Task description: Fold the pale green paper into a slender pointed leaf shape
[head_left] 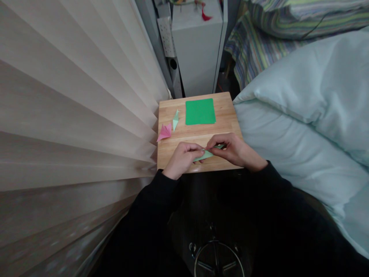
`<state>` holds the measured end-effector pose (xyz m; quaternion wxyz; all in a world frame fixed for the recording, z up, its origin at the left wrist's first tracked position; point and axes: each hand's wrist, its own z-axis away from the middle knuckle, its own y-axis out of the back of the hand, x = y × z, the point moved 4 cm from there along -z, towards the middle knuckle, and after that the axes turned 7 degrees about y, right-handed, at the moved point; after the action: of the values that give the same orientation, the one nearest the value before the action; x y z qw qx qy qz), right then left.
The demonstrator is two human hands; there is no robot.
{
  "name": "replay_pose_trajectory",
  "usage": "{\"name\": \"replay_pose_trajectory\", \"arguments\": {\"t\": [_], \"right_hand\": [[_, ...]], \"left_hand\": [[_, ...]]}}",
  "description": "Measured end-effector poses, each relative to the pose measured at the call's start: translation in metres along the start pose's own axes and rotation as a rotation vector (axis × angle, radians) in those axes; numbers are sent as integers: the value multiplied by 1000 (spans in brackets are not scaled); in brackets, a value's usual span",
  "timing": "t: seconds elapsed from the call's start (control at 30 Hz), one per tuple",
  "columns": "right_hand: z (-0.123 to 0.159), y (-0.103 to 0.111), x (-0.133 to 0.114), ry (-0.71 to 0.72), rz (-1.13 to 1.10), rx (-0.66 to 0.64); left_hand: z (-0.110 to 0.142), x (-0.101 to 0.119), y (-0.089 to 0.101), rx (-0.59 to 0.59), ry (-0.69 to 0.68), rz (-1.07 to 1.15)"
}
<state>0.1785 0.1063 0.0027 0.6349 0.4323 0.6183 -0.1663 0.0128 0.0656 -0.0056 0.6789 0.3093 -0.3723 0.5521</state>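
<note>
Fingers [215,141] of both our hands are pinched on a pale green folded paper [206,155], L hand [183,157] at approx. 9 o'clock of it, R hand [235,150] at 3, over the near part of the wooden table [178,142]. They cover most of it, so we can't make out its full shape; only a strip btwn the hands & a bit inside the R grip show. At 12 we see bright green paper [200,111], sheet count unclear. At 11, a small pale green piece [175,120]; at 10, a pink piece [165,132], nr the curtain [115,96] crowding the table's left edge. Bedding [288,115] hems us in at 2–3. Metal ring [215,242] at 6 is dim & cut off by the frame.
</note>
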Motion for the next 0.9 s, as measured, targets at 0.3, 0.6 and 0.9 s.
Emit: {"name": "replay_pose_trajectory", "arguments": {"t": [0.3, 0.6, 0.9], "right_hand": [[2, 1, 7, -77, -130, -5], [0, 7, 8, -159, -313, 224], [-2, 1, 13, -189, -434, 334]], "left_hand": [[-2, -8, 0, -47, 38, 105], [-5, -7, 4, -2, 9, 128], [-2, -5, -6, -21, -17, 150]]}}
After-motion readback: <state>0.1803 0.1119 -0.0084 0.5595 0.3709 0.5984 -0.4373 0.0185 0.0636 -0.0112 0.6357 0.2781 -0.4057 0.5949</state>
